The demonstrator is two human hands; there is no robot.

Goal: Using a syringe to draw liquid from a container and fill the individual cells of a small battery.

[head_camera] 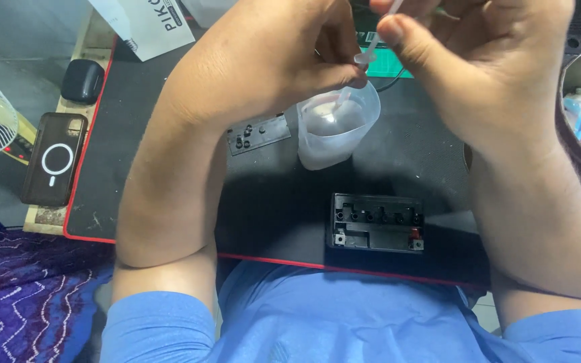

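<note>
Head view shows both hands pinched on a thin clear tube (373, 42) over a translucent cup (336, 124): left hand (263, 60), right hand (485, 60). Nearby on the black mat (169, 154) lie a black battery (378, 222), a vent strip (258, 133) and, off it, a phone (55, 158).

Single head view, worn high, looking steeply down and close over the worktop (169, 134); wearer's blue-shirted torso at 6 o'clock.
</note>
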